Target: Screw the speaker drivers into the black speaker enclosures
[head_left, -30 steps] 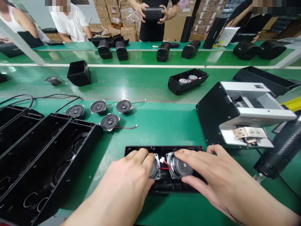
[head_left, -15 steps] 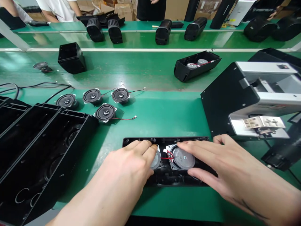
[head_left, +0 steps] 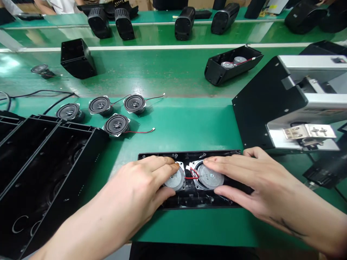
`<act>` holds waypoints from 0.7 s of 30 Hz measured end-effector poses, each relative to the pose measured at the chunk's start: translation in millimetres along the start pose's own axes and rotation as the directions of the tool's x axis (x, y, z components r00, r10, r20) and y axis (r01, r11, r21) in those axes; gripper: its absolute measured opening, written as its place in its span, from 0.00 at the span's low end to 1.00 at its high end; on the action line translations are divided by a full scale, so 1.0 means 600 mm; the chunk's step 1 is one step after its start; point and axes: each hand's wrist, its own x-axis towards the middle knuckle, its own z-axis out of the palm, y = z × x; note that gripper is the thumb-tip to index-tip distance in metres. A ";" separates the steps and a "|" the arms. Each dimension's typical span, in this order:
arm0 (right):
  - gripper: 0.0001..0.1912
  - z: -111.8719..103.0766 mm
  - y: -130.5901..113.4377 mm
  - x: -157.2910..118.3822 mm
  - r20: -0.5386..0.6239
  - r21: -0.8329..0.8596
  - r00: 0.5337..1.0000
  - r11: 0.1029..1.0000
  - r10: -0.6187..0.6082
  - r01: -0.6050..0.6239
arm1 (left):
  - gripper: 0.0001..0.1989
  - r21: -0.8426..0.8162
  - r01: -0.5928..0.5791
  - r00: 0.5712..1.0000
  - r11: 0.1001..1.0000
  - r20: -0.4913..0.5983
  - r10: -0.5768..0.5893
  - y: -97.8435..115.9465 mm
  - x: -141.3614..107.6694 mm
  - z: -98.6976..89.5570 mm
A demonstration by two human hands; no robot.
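Note:
A shallow black speaker housing (head_left: pixel 200 201) lies open side up on the green bench in front of me. Two speaker drivers sit in it, magnets facing up. My left hand (head_left: pixel 145 180) grips the left speaker driver (head_left: pixel 177 180), thumb at its near edge and fingers over its far edge. Around the right speaker driver (head_left: pixel 211 177) my right hand (head_left: pixel 244 177) is curved, fingertips on its far rim and thumb at the near side. Between the drivers run red wires (head_left: pixel 193 177) with a white connector (head_left: pixel 189 167). My hands cover the housing's ends.
Several loose speaker drivers (head_left: pixel 116 124) lie face up behind on the left. Large black cabinets (head_left: pixel 54 155) stand at my left, a black and silver machine (head_left: pixel 271 108) at my right. Farther back are a black box (head_left: pixel 77 59) and a housing with drivers (head_left: pixel 233 66).
The whole view has shifted slightly, so the bench things appear higher. My left hand has moved a little left on its driver, exposing more of the magnet. The right hand keeps its hold.

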 end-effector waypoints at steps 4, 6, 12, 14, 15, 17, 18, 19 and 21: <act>0.15 0.000 -0.002 -0.004 0.000 0.021 1.000 1.000 0.007 -0.007 | 0.15 -0.014 -0.025 1.000 1.000 -0.017 0.025 0.002 0.003 -0.002; 0.15 0.001 -0.002 -0.006 -0.004 0.025 1.000 1.000 0.011 -0.011 | 0.15 -0.007 -0.023 1.000 1.000 -0.021 0.022 0.002 0.002 -0.002; 0.15 0.003 0.001 -0.004 0.008 0.021 1.000 1.000 0.015 -0.015 | 0.17 0.001 -0.025 0.999 1.000 -0.028 0.025 -0.001 0.002 0.002; 0.15 0.002 0.001 -0.002 0.009 0.006 1.000 1.000 0.006 -0.006 | 0.18 -0.001 -0.033 0.999 0.999 -0.031 0.033 -0.002 0.002 0.003; 0.15 0.002 0.000 -0.002 0.007 0.000 1.000 1.000 0.004 -0.004 | 0.18 -0.001 -0.035 0.999 0.999 -0.034 0.035 -0.002 0.002 0.003; 0.15 0.001 -0.001 -0.001 0.005 -0.007 1.000 1.000 -0.001 0.001 | 0.18 -0.003 -0.035 0.999 0.999 -0.038 0.035 -0.003 0.000 0.003; 0.15 0.001 -0.002 -0.001 0.005 -0.012 1.000 1.000 0.000 0.000 | 0.18 -0.004 -0.034 0.999 0.999 -0.036 0.034 -0.003 -0.001 0.003; 0.15 0.001 -0.002 -0.001 0.007 -0.017 1.000 1.000 0.003 -0.003 | 0.18 -0.005 -0.032 0.999 0.999 -0.034 0.032 -0.003 -0.003 0.003; 0.15 0.001 -0.003 -0.002 0.014 -0.028 1.000 1.000 0.007 -0.007 | 0.16 -0.008 -0.032 0.999 0.999 -0.027 0.032 -0.003 -0.005 0.003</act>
